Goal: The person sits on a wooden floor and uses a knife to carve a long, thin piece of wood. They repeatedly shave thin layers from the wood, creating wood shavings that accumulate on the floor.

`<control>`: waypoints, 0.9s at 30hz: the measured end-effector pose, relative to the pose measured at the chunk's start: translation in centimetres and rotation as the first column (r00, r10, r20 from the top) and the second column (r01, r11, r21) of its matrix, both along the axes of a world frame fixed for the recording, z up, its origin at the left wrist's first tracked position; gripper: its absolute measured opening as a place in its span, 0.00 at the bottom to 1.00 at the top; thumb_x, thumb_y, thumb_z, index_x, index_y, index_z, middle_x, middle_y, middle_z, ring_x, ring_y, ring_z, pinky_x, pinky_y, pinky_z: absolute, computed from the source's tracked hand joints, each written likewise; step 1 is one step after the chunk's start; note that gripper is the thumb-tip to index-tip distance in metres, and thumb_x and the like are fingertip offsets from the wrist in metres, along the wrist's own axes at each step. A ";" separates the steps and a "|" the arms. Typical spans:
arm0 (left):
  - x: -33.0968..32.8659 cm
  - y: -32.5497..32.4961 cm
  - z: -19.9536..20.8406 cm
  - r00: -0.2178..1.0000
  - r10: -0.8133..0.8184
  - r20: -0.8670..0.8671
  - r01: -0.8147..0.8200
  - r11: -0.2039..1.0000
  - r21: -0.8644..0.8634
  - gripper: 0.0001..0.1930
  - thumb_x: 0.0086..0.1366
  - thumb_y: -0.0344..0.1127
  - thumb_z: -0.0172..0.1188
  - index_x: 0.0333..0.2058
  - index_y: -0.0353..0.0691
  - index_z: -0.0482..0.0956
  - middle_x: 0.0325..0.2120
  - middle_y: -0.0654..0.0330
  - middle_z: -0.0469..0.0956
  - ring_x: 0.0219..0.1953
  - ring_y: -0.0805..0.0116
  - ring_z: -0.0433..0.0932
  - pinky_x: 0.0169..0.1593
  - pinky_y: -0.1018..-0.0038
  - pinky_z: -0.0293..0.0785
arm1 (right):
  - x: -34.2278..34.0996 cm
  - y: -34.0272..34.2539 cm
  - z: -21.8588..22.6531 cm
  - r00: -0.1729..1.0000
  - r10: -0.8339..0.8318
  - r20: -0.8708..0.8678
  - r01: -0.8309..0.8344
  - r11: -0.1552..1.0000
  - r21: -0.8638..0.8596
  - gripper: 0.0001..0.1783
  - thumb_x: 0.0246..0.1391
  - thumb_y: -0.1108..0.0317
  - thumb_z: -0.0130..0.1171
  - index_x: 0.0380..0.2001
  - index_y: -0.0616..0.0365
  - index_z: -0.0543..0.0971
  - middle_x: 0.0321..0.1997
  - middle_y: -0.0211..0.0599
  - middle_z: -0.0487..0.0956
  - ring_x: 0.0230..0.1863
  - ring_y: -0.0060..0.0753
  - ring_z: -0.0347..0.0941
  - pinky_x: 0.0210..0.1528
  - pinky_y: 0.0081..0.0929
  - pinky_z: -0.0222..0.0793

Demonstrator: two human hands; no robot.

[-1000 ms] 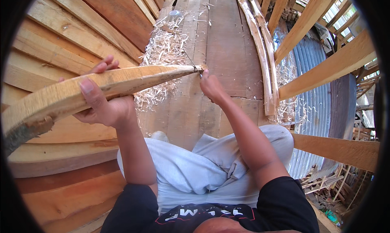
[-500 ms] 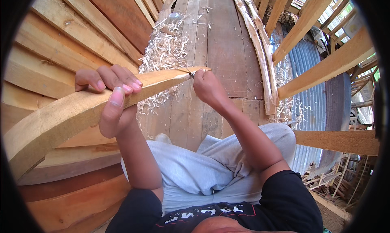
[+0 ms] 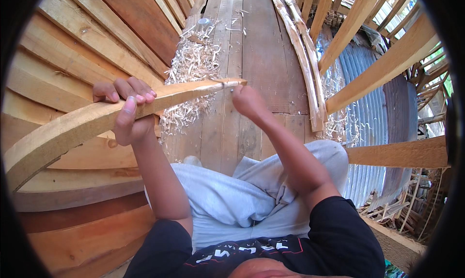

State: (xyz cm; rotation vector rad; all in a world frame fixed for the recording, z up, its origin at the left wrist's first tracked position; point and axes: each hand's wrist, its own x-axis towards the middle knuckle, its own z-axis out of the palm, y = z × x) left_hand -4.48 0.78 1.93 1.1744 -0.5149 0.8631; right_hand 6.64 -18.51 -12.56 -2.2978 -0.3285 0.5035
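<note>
A long light-brown piece of wood (image 3: 72, 118), bent in the fisheye view, runs from the left rim to a narrow end in front of me. My left hand (image 3: 127, 113) grips it around its middle, fingers over the top and thumb on the near side. At the narrow end, where the near edge is pale and freshly cut, my right hand (image 3: 248, 101) is closed in a fist. A small dark, metallic bit shows beside that fist; most of what it holds is hidden.
Curled wood shavings (image 3: 191, 67) lie heaped on the plank floor (image 3: 264, 50). Stacked boards (image 3: 53, 69) line my left. Two pale, rough strips (image 3: 306, 69) lie to the right, before a railing of wooden posts (image 3: 382, 67) and corrugated metal sheeting (image 3: 363, 98). My legs (image 3: 218, 190) are folded below.
The thin dark line of a tool that crossed the wood by my right hand no longer shows. My right hand has shifted slightly; my left keeps its hold. The whole view has shifted a little.
</note>
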 end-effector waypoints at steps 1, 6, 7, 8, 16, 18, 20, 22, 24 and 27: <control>0.2 -0.1 0.2 1.000 0.000 0.008 0.000 1.000 0.012 0.14 0.49 0.23 0.56 0.33 0.43 0.62 0.18 0.57 0.68 0.22 0.65 0.72 0.33 0.68 0.76 | -0.7 0.7 2.1 1.000 0.000 0.009 0.000 0.999 0.039 0.30 0.64 0.56 0.33 0.32 0.73 0.79 0.38 0.64 0.79 0.45 0.60 0.77 0.51 0.49 0.69; 0.4 -0.6 -0.2 1.000 0.003 -0.012 -0.004 0.999 -0.042 0.14 0.49 0.23 0.56 0.33 0.43 0.62 0.18 0.57 0.69 0.22 0.66 0.72 0.32 0.69 0.76 | 0.4 0.5 -1.0 0.991 -0.123 -0.053 0.130 0.976 0.174 0.31 0.63 0.54 0.34 0.30 0.73 0.79 0.36 0.68 0.78 0.42 0.62 0.77 0.50 0.50 0.70; 0.4 -0.3 -0.1 1.000 0.005 -0.008 -0.005 0.999 -0.043 0.14 0.49 0.23 0.56 0.33 0.43 0.62 0.18 0.57 0.69 0.22 0.66 0.72 0.32 0.69 0.76 | 0.4 1.2 -1.8 0.986 -0.165 0.008 0.164 0.981 0.103 0.31 0.63 0.54 0.34 0.31 0.73 0.79 0.35 0.66 0.79 0.40 0.61 0.78 0.48 0.50 0.71; 0.5 0.0 -0.2 1.000 0.005 -0.004 -0.005 0.999 -0.043 0.15 0.49 0.23 0.56 0.33 0.42 0.62 0.18 0.57 0.69 0.22 0.66 0.72 0.32 0.70 0.76 | 0.8 1.1 -2.5 0.990 -0.137 -0.020 0.138 0.985 0.107 0.31 0.63 0.54 0.34 0.32 0.73 0.79 0.35 0.66 0.79 0.40 0.61 0.78 0.49 0.50 0.71; -0.1 0.2 -0.3 0.999 0.036 0.002 -0.036 0.999 0.019 0.15 0.49 0.23 0.56 0.32 0.43 0.61 0.17 0.60 0.65 0.21 0.66 0.72 0.32 0.71 0.76 | -2.1 1.8 5.1 0.996 -0.008 -0.087 0.014 0.997 0.071 0.31 0.64 0.54 0.34 0.35 0.72 0.80 0.37 0.64 0.79 0.43 0.61 0.77 0.52 0.50 0.69; 0.1 -0.6 0.0 0.992 0.120 -0.039 -0.121 0.992 -0.032 0.15 0.49 0.23 0.56 0.32 0.43 0.61 0.16 0.60 0.64 0.21 0.67 0.72 0.31 0.71 0.75 | -1.8 1.8 3.6 0.997 -0.050 -0.066 0.056 0.995 0.087 0.30 0.64 0.55 0.34 0.35 0.72 0.80 0.38 0.64 0.79 0.43 0.61 0.77 0.52 0.51 0.69; 0.2 -0.1 -0.3 0.991 0.127 -0.045 -0.131 0.989 -0.075 0.15 0.49 0.23 0.56 0.33 0.43 0.61 0.16 0.61 0.63 0.21 0.68 0.71 0.31 0.71 0.75 | -1.2 1.7 2.4 0.997 -0.077 -0.008 0.077 0.994 0.079 0.30 0.64 0.55 0.35 0.35 0.72 0.80 0.38 0.64 0.79 0.43 0.61 0.77 0.51 0.50 0.69; 0.2 0.6 -0.2 0.989 0.142 -0.045 -0.145 0.987 -0.075 0.15 0.49 0.23 0.56 0.33 0.43 0.61 0.16 0.61 0.63 0.21 0.69 0.70 0.31 0.71 0.75 | -1.4 2.6 1.6 0.994 -0.090 0.063 0.086 0.994 0.070 0.30 0.64 0.55 0.35 0.34 0.72 0.80 0.38 0.65 0.79 0.43 0.62 0.77 0.51 0.50 0.69; 0.0 1.3 -0.7 0.988 0.148 -0.044 -0.150 0.988 -0.042 0.14 0.50 0.23 0.56 0.33 0.43 0.61 0.17 0.60 0.64 0.23 0.69 0.70 0.32 0.71 0.76 | -1.6 3.0 1.1 0.991 -0.112 0.069 0.107 0.991 0.075 0.30 0.64 0.56 0.35 0.34 0.71 0.80 0.39 0.64 0.80 0.43 0.62 0.77 0.51 0.50 0.69; -0.3 1.5 -0.7 0.983 0.176 -0.051 -0.178 0.983 -0.044 0.14 0.50 0.23 0.57 0.33 0.42 0.62 0.18 0.60 0.65 0.24 0.67 0.72 0.33 0.71 0.76 | -1.6 3.4 0.7 0.996 -0.075 0.055 0.071 0.995 0.069 0.27 0.63 0.58 0.36 0.33 0.70 0.79 0.41 0.65 0.78 0.43 0.65 0.75 0.49 0.53 0.69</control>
